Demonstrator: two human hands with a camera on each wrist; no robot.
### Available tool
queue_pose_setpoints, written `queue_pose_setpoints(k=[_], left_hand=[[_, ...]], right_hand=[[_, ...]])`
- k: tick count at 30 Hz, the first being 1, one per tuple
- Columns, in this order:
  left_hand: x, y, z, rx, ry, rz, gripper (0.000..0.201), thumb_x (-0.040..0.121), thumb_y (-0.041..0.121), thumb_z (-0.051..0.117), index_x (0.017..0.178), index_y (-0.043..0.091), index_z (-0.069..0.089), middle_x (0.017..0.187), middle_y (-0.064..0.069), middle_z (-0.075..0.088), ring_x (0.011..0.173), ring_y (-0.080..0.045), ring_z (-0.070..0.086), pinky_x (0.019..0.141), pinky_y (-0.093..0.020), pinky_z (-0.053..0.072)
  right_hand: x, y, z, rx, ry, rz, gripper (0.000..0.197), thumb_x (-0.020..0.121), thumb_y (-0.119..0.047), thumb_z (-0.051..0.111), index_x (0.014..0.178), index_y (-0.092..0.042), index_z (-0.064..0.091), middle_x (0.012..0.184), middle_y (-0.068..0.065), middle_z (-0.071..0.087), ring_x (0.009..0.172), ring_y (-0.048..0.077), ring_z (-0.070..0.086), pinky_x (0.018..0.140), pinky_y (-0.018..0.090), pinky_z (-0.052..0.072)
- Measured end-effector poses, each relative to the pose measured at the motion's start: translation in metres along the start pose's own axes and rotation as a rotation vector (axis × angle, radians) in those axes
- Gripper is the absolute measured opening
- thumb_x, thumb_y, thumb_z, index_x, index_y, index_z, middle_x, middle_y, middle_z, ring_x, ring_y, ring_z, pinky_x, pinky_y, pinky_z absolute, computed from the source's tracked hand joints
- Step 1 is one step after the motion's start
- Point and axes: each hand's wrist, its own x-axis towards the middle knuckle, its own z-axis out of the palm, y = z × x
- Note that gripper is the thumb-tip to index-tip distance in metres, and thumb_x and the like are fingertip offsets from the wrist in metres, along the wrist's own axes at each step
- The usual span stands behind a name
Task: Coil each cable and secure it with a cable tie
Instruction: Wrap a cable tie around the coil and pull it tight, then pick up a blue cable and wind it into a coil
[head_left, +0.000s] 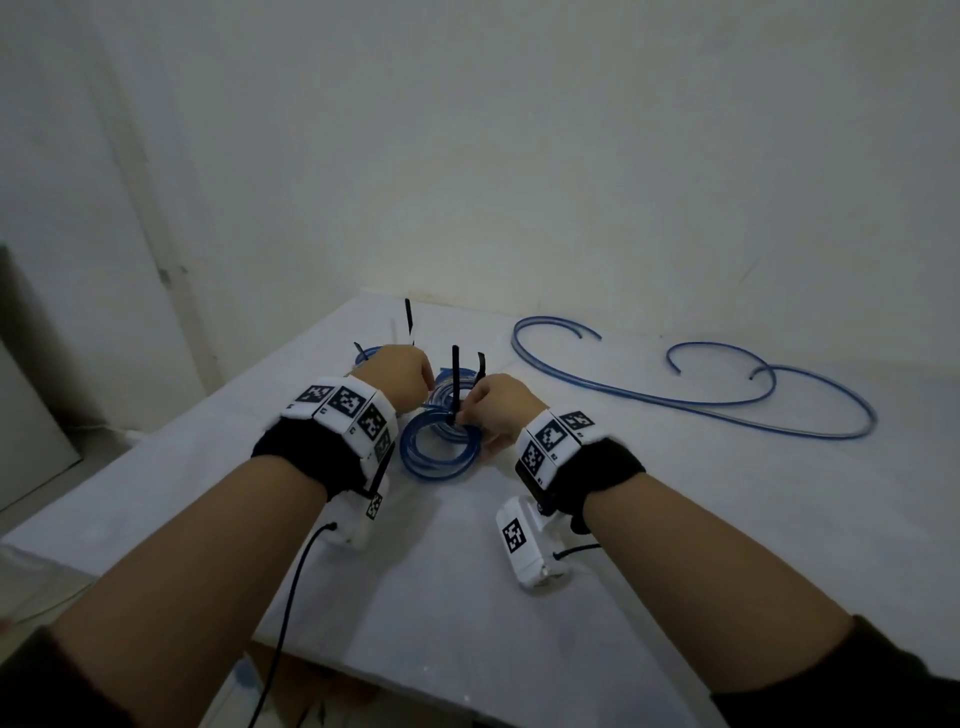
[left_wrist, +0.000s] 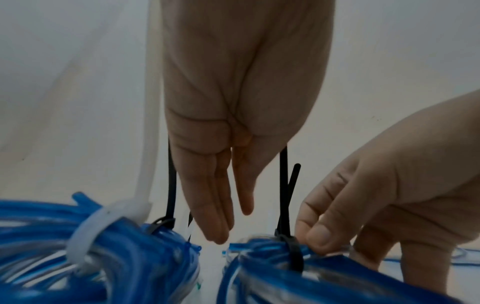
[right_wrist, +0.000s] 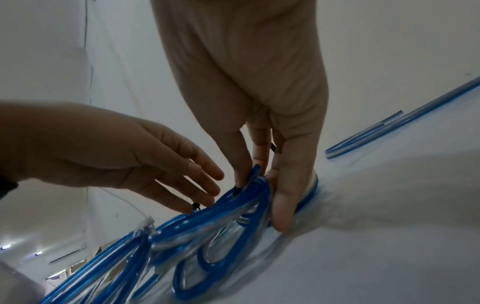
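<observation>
1. Fingers and thumb of the right hand (head_left: 501, 410) pinch the nearest blue coil (head_left: 441, 447) right beside its black cable tie (left_wrist: 292, 250), holding that side lifted while the rest of the coil lies on the tabletop (head_left: 675, 519). The right wrist view shows fingertips (right_wrist: 281, 218) wrapped over the bundled loops.

2. Left hand (head_left: 400, 376) hangs relaxed and holds nothing, its straight fingers (left_wrist: 215, 216) pointing down into the gap between this coil and a second coil (left_wrist: 78, 236) bound with a white tie (left_wrist: 85, 232).

3. Risk at the grip: the tubing looks smooth and springy, so a loosened pinch could let the loops fan out. If the black tie is not yet cinched hard, which I cannot tell, the bundle could slacken.

4. Risk at the tie: its long tail (head_left: 455, 374) stands upright next to another black tail (head_left: 481, 366). A hasty reach could catch the wrong tail and drag a neighbouring coil.

5. Risk from crowding: the coils lie touching or nearly so, so pulling one could tangle its loose ends with the next.

6. Farther right, a long uncoiled cable (head_left: 701, 405) sprawls in wide curves across the tabletop, well apart from the hands. Its stiffness may fight coiling, and a sweeping forearm could push it off the edge.
</observation>
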Motion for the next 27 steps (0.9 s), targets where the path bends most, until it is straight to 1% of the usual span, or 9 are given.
queue_pose_setpoints(k=[3,7,10,15,17,19,21,23,27], left_hand=[[0.003,0.002,-0.01,-0.094,0.164,-0.018,0.03,0.091,0.001,0.043,0.108,0.007,0.067,0.121,-0.01,0.061,0.109,-0.024,0.057,0.088,-0.029,0.046],[0.006,0.017,-0.023,-0.229,0.432,0.042,0.023,0.09,0.008,0.043,0.099,0.015,0.063,0.108,-0.005,0.063,0.093,-0.021,0.058,0.081,-0.034,0.049],[0.011,0.047,-0.029,-0.213,0.497,0.175,0.021,0.091,0.013,0.044,0.099,0.017,0.063,0.101,0.0,0.064,0.088,-0.016,0.055,0.075,-0.029,0.045],[0.036,0.102,-0.017,-0.102,0.372,0.319,0.021,0.091,0.018,0.045,0.099,0.016,0.064,0.103,-0.001,0.065,0.096,-0.02,0.058,0.076,-0.031,0.047],[0.051,0.12,-0.006,-0.012,0.257,0.328,0.021,0.09,0.018,0.045,0.1,0.015,0.064,0.106,-0.004,0.064,0.099,-0.024,0.058,0.078,-0.032,0.048],[0.068,0.135,0.007,0.073,0.136,0.316,0.022,0.09,0.017,0.045,0.102,0.013,0.063,0.109,-0.006,0.064,0.101,-0.025,0.057,0.077,-0.032,0.047],[0.084,0.146,0.018,0.134,0.049,0.302,0.022,0.09,0.015,0.046,0.103,0.011,0.063,0.111,-0.006,0.064,0.1,-0.025,0.059,0.075,-0.03,0.046],[0.097,0.149,0.027,0.192,-0.01,0.299,0.021,0.09,0.013,0.046,0.102,0.012,0.064,0.112,-0.005,0.064,0.098,-0.025,0.059,0.07,-0.029,0.045],[0.12,0.154,0.046,0.244,-0.076,0.271,0.014,0.091,0.012,0.047,0.086,0.014,0.059,0.096,-0.006,0.061,0.081,-0.021,0.053,0.053,-0.024,0.037]], right_hand=[[0.001,0.0,-0.005,-0.05,0.003,-0.003,0.017,0.085,-0.015,0.065,0.094,-0.001,0.065,0.103,0.021,0.068,0.095,0.033,0.066,0.086,0.047,0.054],[-0.001,0.006,-0.029,0.017,-0.006,0.077,0.022,0.09,-0.013,0.059,0.103,0.004,0.062,0.087,0.015,0.064,0.076,0.03,0.066,0.075,0.046,0.058],[0.0,0.016,-0.055,-0.039,0.032,0.127,0.025,0.093,-0.012,0.055,0.109,0.007,0.058,0.078,0.009,0.06,0.065,0.022,0.061,0.071,0.038,0.055],[0.016,0.05,-0.101,-0.283,0.109,0.184,0.025,0.091,-0.011,0.056,0.109,0.006,0.063,0.1,0.017,0.068,0.078,0.025,0.061,0.087,0.041,0.054],[0.023,0.065,-0.119,-0.457,0.149,0.164,0.025,0.089,-0.011,0.057,0.109,0.001,0.067,0.11,0.016,0.068,0.082,0.023,0.058,0.082,0.034,0.055],[0.027,0.079,-0.137,-0.578,0.171,0.129,0.025,0.087,-0.008,0.059,0.111,-0.003,0.068,0.115,0.014,0.066,0.084,0.023,0.055,0.066,0.023,0.049],[0.033,0.092,-0.151,-0.664,0.164,0.109,0.029,0.086,-0.005,0.06,0.114,-0.005,0.066,0.12,0.013,0.063,0.098,0.027,0.059,0.075,0.025,0.048],[0.039,0.104,-0.159,-0.719,0.155,0.102,0.029,0.084,-0.004,0.062,0.112,-0.006,0.067,0.121,0.012,0.062,0.109,0.027,0.058,0.082,0.026,0.045],[0.05,0.124,-0.167,-0.764,0.14,0.061,0.021,0.081,-0.007,0.066,0.101,-0.007,0.07,0.109,0.01,0.066,0.101,0.026,0.061,0.074,0.025,0.045]])
